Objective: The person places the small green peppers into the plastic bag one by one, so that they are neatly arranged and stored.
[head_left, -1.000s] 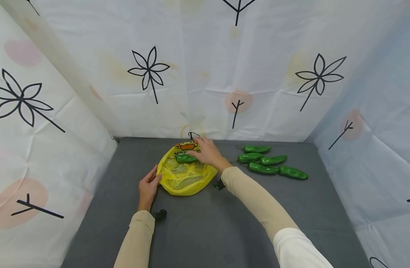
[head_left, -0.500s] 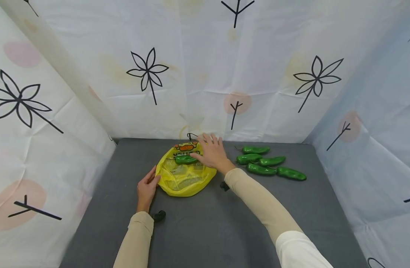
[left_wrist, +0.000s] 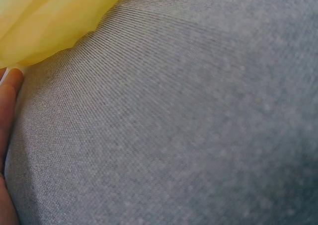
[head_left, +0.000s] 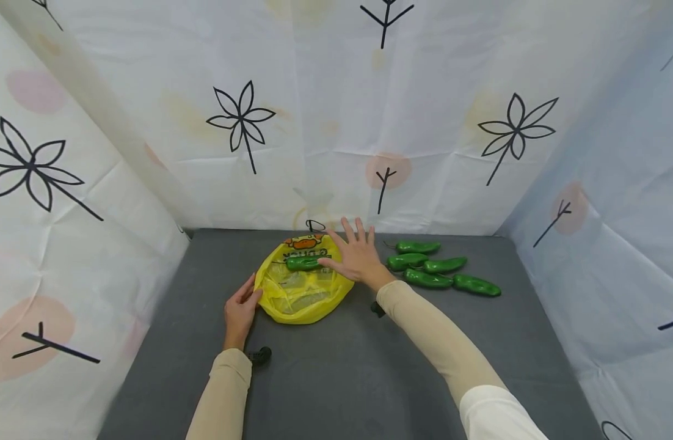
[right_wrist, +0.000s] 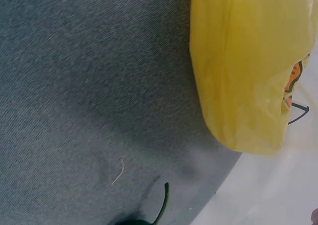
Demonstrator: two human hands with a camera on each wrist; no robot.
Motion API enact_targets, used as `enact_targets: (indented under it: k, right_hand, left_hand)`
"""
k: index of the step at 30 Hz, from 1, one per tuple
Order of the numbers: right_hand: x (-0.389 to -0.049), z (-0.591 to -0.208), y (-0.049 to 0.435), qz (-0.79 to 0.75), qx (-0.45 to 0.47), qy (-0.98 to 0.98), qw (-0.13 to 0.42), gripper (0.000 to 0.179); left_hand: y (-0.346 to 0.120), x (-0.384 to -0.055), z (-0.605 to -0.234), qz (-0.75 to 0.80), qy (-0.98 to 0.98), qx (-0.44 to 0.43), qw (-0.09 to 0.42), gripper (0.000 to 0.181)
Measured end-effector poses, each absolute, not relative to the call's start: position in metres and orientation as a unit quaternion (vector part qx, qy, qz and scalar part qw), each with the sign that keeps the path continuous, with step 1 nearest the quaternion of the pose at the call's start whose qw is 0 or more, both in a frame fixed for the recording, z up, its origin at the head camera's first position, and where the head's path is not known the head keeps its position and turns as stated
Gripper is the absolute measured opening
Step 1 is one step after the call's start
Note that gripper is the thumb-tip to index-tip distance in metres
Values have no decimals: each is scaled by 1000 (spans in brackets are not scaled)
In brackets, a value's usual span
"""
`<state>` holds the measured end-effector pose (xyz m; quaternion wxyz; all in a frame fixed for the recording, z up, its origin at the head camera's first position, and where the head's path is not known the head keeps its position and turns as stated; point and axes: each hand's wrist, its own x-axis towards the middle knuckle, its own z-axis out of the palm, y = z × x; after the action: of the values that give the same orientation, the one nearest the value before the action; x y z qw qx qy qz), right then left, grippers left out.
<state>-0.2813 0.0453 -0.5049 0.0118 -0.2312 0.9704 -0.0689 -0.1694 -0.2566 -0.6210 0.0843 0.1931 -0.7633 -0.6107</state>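
Observation:
A yellow plastic bag [head_left: 306, 313] stands with its mouth spread wide on the dark grey table, at the centre left of the head view. My left hand [head_left: 240, 313] pinches its left rim between thumb and fingers. One green pepper [head_left: 301, 263] lies within the bag's mouth, near the printed far side. Over the bag's right edge, my right hand [head_left: 360, 256] is spread with straight fingers and holds nothing; its thumb overlaps the pepper's right end. The left wrist view catches the bag's lower edge [left_wrist: 54, 31] beside my fingertips. From the right wrist, the bag's side [right_wrist: 248, 76] shows.
Several green peppers [head_left: 427, 279] lie in a loose group on the table, right of my right hand. A pepper stem [right_wrist: 165, 200] pokes into the right wrist view. White patterned cloth [head_left: 314, 140] hangs behind the table and along both sides.
My right hand has drawn back to the right from over the pepper in the bag, its fingers spreading out. The left hand keeps its hold on the rim.

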Motion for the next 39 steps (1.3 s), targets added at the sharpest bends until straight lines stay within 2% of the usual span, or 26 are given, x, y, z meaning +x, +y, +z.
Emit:
enact_targets:
  k: [39]
  right_hand:
    - [-263,-533,130,-39,-185,982,16,96]
  left_hand:
    - [-254,-169,-617,-587,-780,202,82,49]
